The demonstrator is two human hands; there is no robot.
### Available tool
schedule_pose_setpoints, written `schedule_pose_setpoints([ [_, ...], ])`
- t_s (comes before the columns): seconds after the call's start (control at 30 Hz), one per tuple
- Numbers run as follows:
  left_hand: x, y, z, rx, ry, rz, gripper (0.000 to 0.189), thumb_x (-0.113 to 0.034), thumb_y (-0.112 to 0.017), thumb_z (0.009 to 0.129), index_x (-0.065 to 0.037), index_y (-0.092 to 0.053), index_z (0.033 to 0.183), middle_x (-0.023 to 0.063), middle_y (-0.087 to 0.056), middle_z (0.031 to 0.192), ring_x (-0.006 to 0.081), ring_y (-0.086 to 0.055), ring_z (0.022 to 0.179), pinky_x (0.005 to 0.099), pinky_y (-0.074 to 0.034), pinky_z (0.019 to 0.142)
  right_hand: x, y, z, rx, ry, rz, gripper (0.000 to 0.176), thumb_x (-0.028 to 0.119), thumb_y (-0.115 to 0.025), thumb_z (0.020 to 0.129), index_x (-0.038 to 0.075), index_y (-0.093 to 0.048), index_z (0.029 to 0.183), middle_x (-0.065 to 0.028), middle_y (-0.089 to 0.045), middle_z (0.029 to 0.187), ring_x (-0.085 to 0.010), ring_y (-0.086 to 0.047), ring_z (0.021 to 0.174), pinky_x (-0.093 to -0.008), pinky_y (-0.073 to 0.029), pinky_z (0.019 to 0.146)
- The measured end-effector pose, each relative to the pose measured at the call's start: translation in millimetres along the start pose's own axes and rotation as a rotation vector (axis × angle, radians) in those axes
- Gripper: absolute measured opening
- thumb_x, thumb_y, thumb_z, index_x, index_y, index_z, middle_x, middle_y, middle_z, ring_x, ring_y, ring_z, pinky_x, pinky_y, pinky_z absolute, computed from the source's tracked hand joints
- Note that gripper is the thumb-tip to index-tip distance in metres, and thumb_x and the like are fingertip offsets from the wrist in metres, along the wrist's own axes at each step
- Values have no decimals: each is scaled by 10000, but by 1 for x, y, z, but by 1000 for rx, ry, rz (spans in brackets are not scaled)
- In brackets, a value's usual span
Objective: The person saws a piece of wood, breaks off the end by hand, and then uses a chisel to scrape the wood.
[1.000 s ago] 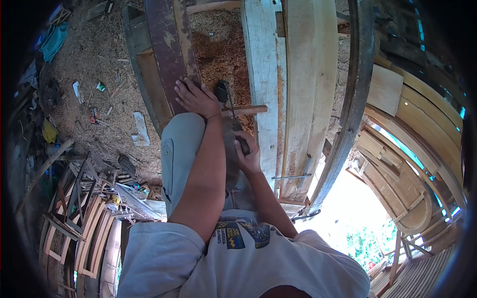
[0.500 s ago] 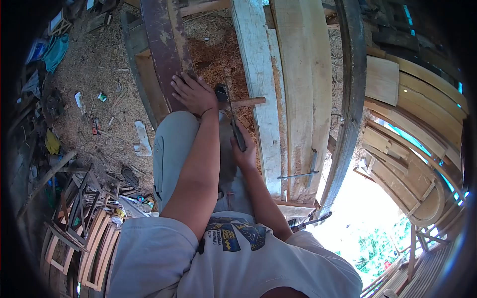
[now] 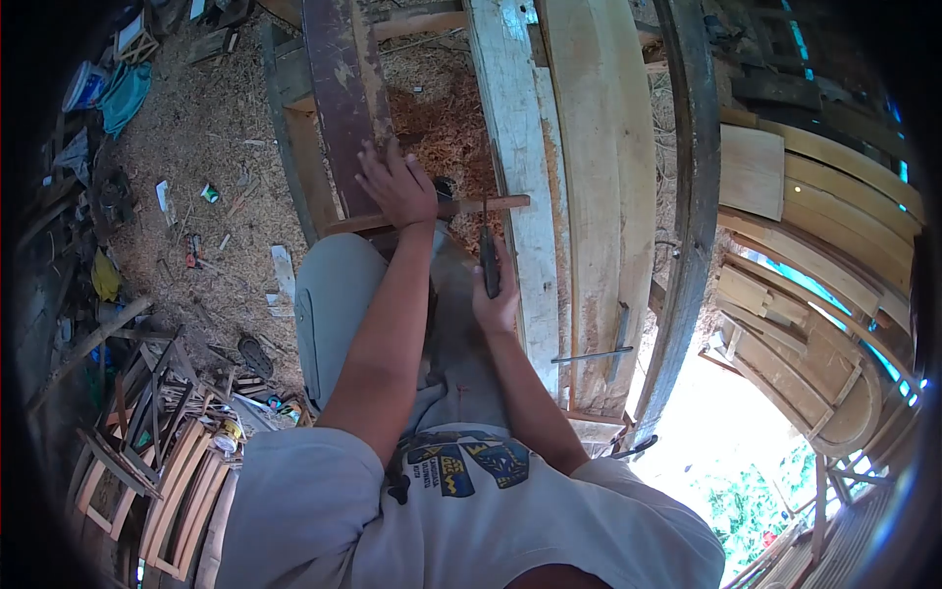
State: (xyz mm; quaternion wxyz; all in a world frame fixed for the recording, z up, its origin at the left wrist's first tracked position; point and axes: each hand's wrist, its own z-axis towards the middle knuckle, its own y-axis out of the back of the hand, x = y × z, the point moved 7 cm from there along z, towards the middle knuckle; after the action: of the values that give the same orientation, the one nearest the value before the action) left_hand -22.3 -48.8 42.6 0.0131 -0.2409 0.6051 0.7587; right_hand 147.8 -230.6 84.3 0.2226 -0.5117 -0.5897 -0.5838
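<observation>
A narrow wooden strip lies crosswise from the dark red board to the white-painted plank. My left hand rests on the strip and the board's end, palm down, with its fingers stretched out. In my right hand is the dark handle of a handsaw. Its thin blade points away from me and crosses the strip to the right of my left hand. The exact contact between blade and strip is too small to make out. A small dark object shows just beyond the strip, partly hidden.
Long pale boards lie to the right, with a metal rod-like tool on them. A dark beam runs beside these. Wood shavings cover the ground at left, near stacked curved wooden pieces.
The saw and my right hand have shifted right and back towards me, and the blade is straighter. More of the strip shows left of my left hand, which stays pressed down.
</observation>
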Motion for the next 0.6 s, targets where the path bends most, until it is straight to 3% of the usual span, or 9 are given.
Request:
schedule_pose_setpoints([
  [0.03, -7, 7, -5, -12, -102, -44, 398, -316, -496, 1113, -70, -602, 1408, 238, -518, 1536, 446, -433, 1488, 596, -357, 1211, -2, 4, 0, 7, -77, 18, 635, 36, -689, 981, 26, -486, 1583, -251, -623, 1498, -351, -670, 1330, -397, -550, 1066],
  [0.07, -6, 13, -9, -11, -96, -42, 398, -316, -496, 1113, -70, -602, 1408, 238, -518, 1536, 446, -433, 1488, 596, -357, 1211, -4, 6, -1, 17, -152, 33, 628, 28, -682, 983, 25, -489, 1580, -242, -624, 1500, -328, -686, 1310, -381, -544, 1062],
  [0.13, -14, -6, -26, 338, -320, -207, 222, -247, -554, 1088, -103, -637, 1236, 190, -669, 1268, 375, -618, 1246, 535, -483, 1023, 7, 11, 4, -36, -105, 43, 621, 20, -676, 984, 24, -492, 1577, -231, -638, 1484, -301, -690, 1294, -369, -540, 1056],
  [0.17, -11, -6, -27, 326, -316, -202, 222, -247, -554, 1088, -103, -637, 1236, 190, -669, 1268, 375, -618, 1246, 535, -483, 1023, 14, 15, 9, -98, -58, 57, 614, 12, -670, 986, 22, -495, 1574, -219, -652, 1468, -275, -695, 1277, -358, -535, 1050],
  [0.23, -18, -10, -39, 334, -461, -150, 131, -206, -586, 1066, -129, -622, 1166, 116, -716, 999, 318, -690, 1000, 505, -505, 858, 25, 19, 17, -109, -69, 87, 613, 11, -670, 987, 23, -497, 1575, -204, -675, 1428, -247, -704, 1217, -345, -541, 1015],
  [0.37, -21, -23, -34, 405, -435, -46, 151, -218, -603, 1057, -135, -595, 1182, 96, -731, 918, 296, -720, 921, 504, -525, 843, 45, 35, 24, -115, -77, 141, 590, 0, -670, 1005, 45, -512, 1572, -127, -705, 1290, -141, -688, 1023, -296, -561, 894],
  [0.53, -15, -34, -30, 471, -409, 30, 156, -223, -612, 1043, -127, -554, 1152, 130, -717, 775, 333, -732, 773, 513, -544, 768, 34, 45, 24, -48, -167, 66, 600, 0, -681, 995, 55, -523, 1571, -106, -742, 1200, -104, -681, 915, -269, -554, 822],
  [0.6, -14, -40, -33, 587, -382, 78, 158, -228, -601, 1042, -124, -554, 1151, 141, -729, 796, 333, -741, 805, 506, -544, 822, 29, 46, 18, -23, -201, 38, 597, 0, -684, 992, 59, -533, 1567, -93, -754, 1164, -93, -675, 880, -264, -551, 800],
])
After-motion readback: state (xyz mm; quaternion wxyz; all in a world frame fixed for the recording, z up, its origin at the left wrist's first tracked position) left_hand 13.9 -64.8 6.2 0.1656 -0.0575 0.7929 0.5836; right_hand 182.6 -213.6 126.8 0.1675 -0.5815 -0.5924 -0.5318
